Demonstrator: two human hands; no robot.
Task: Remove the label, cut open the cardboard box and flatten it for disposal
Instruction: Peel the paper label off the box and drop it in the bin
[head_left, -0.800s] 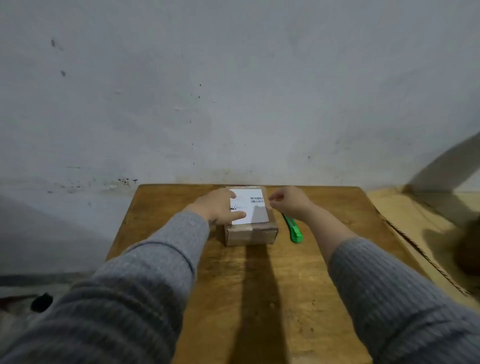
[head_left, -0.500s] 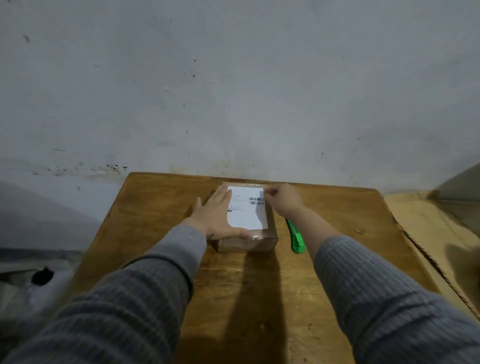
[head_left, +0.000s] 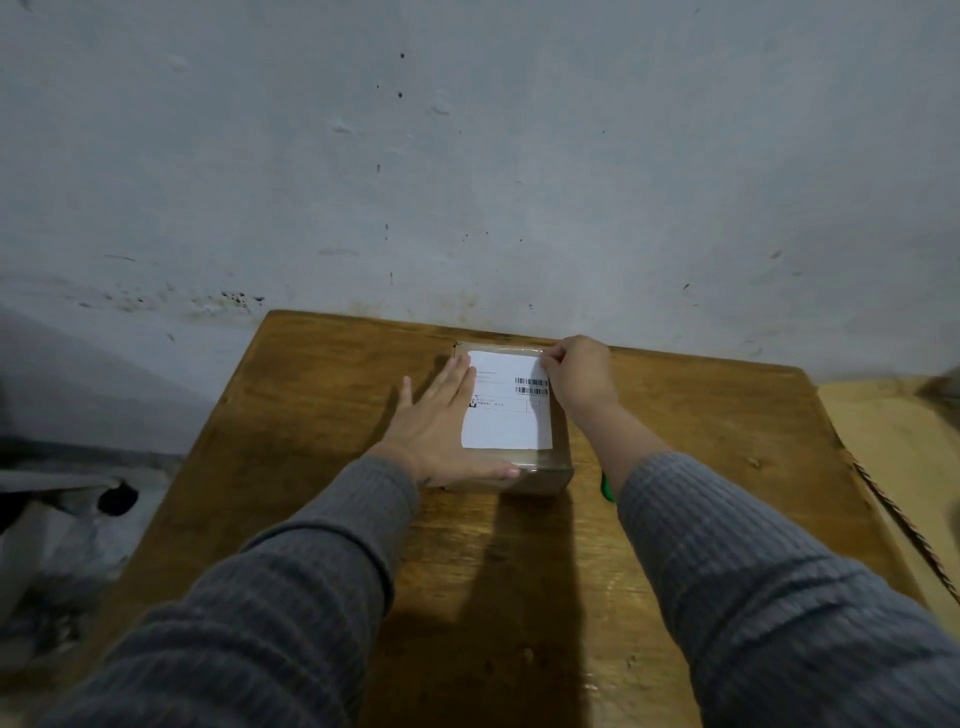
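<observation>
Left hand, fingers straight, is pressing the cardboard box near the tabletop's far edge; right hand is pinching the label's far corner.

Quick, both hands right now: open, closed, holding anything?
Left hand: open, flat against the small brown cardboard box.
Right hand: grip closed, pinching the white paper shipping label at its far right corner.

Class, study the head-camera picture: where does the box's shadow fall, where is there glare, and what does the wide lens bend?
Head view: the cardboard box casts a long dark shadow toward the viewer across the wooden table; faint glare shows on the tape by the label; the wide lens bows the table's edges; the sleeves nearest the camera look soft.
</observation>
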